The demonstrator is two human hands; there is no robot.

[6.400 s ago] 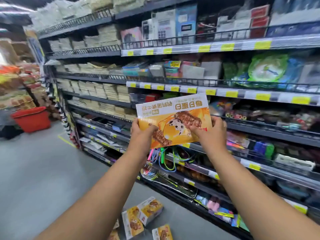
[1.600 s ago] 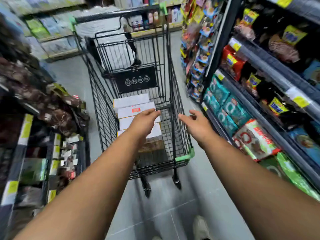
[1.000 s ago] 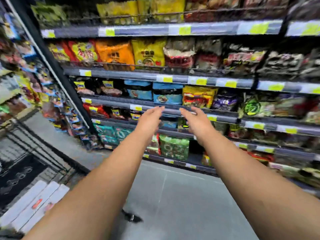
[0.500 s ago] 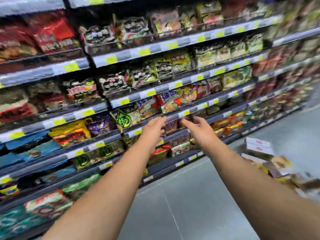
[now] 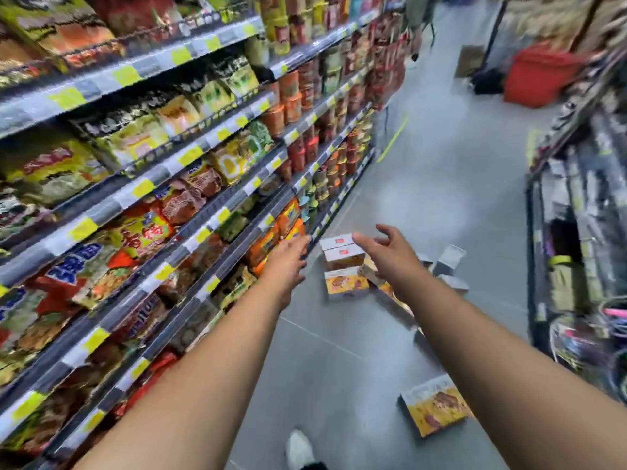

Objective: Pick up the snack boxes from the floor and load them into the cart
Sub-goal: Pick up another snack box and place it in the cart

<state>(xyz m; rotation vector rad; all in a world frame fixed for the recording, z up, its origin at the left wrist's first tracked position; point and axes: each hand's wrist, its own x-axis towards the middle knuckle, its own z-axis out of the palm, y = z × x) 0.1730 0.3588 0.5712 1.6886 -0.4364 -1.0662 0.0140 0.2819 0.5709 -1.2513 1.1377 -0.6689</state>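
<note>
Several yellow-and-white snack boxes lie scattered on the grey floor ahead. A small stack of snack boxes [image 5: 344,266] stands in the middle of the aisle, and one snack box [image 5: 434,404] lies flat nearer to me on the right. More boxes [image 5: 449,261] lie behind my right forearm. My left hand [image 5: 288,261] and my right hand [image 5: 386,249] are both stretched forward above the floor, fingers loose, holding nothing. The cart is out of view.
Shelves of instant noodles [image 5: 142,184] line the left side. Another dark shelf unit [image 5: 576,239] stands on the right. A red basket [image 5: 539,76] sits far down the aisle. My white shoe [image 5: 300,449] shows at the bottom.
I put a box into the cart, let go, and turned away from it along the shelves. The view now faces down the aisle at the boxes on the floor; both hands stay empty.
</note>
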